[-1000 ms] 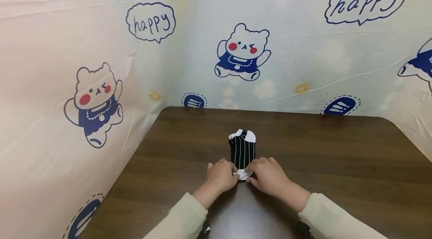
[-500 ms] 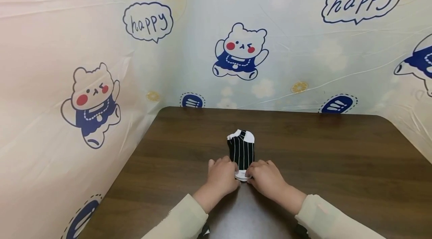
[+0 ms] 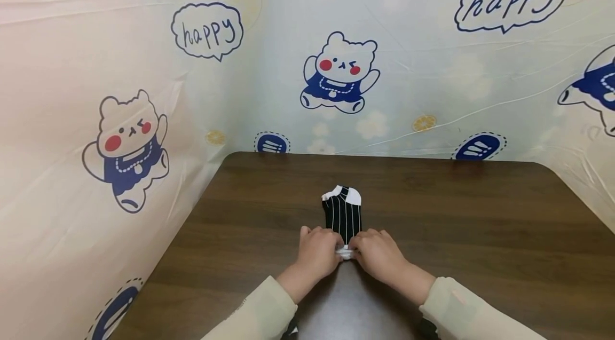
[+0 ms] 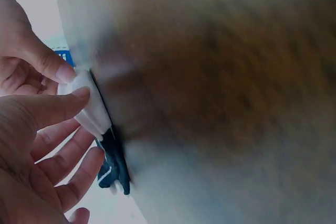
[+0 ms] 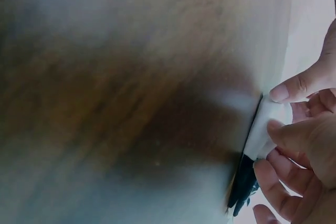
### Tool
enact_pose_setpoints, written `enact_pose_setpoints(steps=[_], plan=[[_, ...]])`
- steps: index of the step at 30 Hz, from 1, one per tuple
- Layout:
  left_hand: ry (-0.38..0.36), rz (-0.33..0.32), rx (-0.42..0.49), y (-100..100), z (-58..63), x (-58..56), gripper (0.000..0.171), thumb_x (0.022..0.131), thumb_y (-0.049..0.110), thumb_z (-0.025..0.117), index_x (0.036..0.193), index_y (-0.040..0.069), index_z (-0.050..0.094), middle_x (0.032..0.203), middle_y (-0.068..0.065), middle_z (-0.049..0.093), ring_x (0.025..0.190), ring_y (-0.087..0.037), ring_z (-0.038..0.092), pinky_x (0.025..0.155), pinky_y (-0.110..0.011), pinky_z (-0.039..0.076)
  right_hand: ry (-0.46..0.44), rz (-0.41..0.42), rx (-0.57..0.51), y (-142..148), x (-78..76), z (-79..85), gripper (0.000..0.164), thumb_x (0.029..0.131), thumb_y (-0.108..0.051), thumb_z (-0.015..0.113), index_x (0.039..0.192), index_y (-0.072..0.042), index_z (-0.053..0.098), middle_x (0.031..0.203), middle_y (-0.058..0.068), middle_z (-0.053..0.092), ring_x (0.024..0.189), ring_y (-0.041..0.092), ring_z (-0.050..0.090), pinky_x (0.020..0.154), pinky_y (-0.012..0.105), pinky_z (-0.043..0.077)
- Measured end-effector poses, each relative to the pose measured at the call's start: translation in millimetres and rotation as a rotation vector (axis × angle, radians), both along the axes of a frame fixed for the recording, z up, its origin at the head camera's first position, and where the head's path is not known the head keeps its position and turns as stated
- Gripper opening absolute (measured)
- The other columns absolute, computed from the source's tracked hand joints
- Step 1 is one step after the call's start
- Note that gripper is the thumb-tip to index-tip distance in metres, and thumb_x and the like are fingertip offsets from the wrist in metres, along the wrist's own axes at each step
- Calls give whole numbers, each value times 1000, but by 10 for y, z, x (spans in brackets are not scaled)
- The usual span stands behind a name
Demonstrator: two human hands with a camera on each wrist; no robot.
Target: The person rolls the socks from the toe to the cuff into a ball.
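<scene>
A black sock (image 3: 344, 217) with thin white stripes and white heel lies on the table, its white toe end (image 3: 345, 253) towards the person. My left hand (image 3: 317, 252) pinches the left side of that toe end, thumb at the near edge and fingers on top. Opposite it, my right hand (image 3: 381, 257) pinches the right side the same way. Up close in the left wrist view, the white toe fabric (image 4: 89, 103) is lifted and bent between both thumbs and fingers. In the right wrist view, the dark part of the sock (image 5: 242, 182) shows two layers.
The brown wooden table (image 3: 456, 222) stretches around the sock. Patterned cloth (image 3: 408, 62) hangs behind and at both sides. Partly hidden by the sleeves, a black and white item (image 3: 291, 328) and a dark item (image 3: 427, 328) lie near the person.
Both hands have closed in slightly on the toe end, and its white fabric is now folded up so less of it shows. The whole view has shifted slightly.
</scene>
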State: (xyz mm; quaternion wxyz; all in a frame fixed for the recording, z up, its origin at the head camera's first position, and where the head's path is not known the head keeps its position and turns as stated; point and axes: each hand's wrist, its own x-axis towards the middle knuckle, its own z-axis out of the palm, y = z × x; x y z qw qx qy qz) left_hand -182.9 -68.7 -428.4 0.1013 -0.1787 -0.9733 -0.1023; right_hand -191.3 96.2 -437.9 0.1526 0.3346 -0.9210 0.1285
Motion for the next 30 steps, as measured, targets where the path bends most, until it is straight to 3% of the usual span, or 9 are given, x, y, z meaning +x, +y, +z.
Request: enact_pose_setpoints(steps=[9,16,20,25,30], plan=[[-13,5,55,-21,-32,-57,12,73,22,79,69,23,67,62,14,58,60,-10,55,65,-33,27,-123,-18,-66,15,-43,52,17,76,-9,75,71,-17,61,66,-9,56,62,16,54,53,35,41],[-70,4,65,-17,-45,-112,14,74,25,79,65,24,68,63,15,60,61,-9,57,66,-34,29,-294,-44,-114,30,-90,69,14,81,-11,72,74,-15,61,63,-11,53,57,11,51,52,32,41],[-99,3,56,-2,-12,-139,12,75,25,77,65,24,70,65,14,63,62,-9,58,66,-34,30,-345,-66,-144,36,-102,61,13,82,-11,72,75,-16,61,64,-11,56,58,10,52,53,30,42],[-140,1,37,15,36,-174,8,75,23,77,68,24,73,69,11,66,64,-11,59,66,-34,30,-315,-86,-147,37,-81,66,14,81,-12,73,77,-16,61,65,-12,59,60,9,54,56,31,42],[-225,6,31,21,79,-228,6,78,21,75,72,22,74,73,9,67,68,-13,59,68,-36,31,-125,-77,-75,39,-30,56,18,77,-18,77,83,-16,61,70,-10,56,66,12,56,60,35,40]])
